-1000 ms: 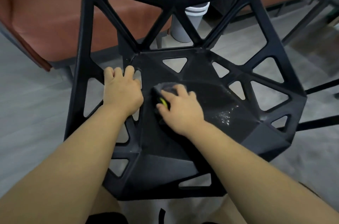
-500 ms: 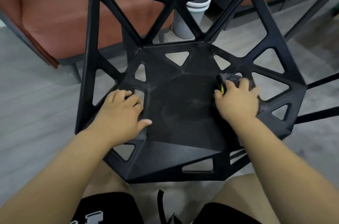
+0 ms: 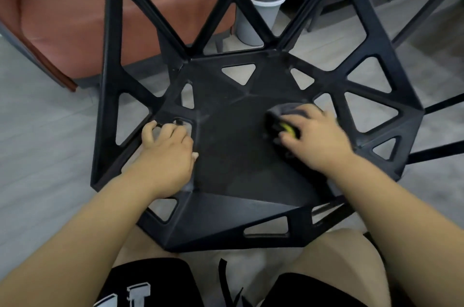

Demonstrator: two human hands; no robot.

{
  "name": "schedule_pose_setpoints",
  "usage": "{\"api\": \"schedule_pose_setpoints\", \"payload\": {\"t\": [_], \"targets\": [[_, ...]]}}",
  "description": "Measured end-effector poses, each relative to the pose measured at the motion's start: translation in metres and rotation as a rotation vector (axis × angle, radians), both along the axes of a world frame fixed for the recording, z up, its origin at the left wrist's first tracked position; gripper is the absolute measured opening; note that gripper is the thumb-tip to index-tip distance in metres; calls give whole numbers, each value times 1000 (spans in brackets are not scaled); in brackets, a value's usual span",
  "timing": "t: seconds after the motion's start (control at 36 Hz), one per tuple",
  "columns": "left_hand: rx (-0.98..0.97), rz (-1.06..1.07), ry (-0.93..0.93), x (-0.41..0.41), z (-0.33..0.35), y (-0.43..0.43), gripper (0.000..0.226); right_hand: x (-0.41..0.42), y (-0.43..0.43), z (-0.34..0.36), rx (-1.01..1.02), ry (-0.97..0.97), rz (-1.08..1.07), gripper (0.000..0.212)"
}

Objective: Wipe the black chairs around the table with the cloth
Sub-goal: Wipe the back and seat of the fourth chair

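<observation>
The right hand (image 3: pixel 316 138) has swept the cloth (image 3: pixel 288 110) across the seat, from left of middle a second ago to right of centre frame. Its fingers are curled over the wad and press it down. The left hand (image 3: pixel 168 153) stays at centre left, fingers hooked in a cut-out, steadying the chair (image 3: pixel 233 150). The seat looks nearly covered, but the backrest likely still needs wiping.

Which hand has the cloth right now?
The right hand, holding the dark cloth against the black chair seat; the left hand only grips a cutout edge.

Right hand (image 3: pixel 317 139) presses cloth (image 3: pixel 288 115) on chair (image 3: pixel 238 145) (left (image 3: pixel 167 153) grips seat).
</observation>
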State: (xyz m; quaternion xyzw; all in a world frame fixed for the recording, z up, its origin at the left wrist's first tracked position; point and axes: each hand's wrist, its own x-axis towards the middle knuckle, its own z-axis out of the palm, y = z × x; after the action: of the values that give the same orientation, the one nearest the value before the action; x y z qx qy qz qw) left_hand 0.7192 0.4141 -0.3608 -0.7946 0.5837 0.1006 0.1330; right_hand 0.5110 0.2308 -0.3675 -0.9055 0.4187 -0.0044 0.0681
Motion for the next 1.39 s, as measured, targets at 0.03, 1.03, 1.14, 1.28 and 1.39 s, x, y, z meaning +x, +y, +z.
{"api": "schedule_pose_setpoints", "payload": {"t": [0.03, 1.03, 1.14, 1.28, 1.39], "targets": [[5, 9, -2, -1, 0, -2, 38, -9, -11, 0, -29, 4, -103, 45], [-311, -9, 2, -25, -6, -38, 30, -8, 82, 8, -230, -86, -196, 43], [-306, -126, 24, -19, -4, -30, 32, -14, 119, 7, -95, -270, 310, 37], [-255, -231, 35, -21, 0, -23, 34, -63, 103, 4, -120, -308, 278, 34], [-337, -317, 69, -23, -8, -22, 14, -89, 82, -5, -207, -492, -363, 39]]}}
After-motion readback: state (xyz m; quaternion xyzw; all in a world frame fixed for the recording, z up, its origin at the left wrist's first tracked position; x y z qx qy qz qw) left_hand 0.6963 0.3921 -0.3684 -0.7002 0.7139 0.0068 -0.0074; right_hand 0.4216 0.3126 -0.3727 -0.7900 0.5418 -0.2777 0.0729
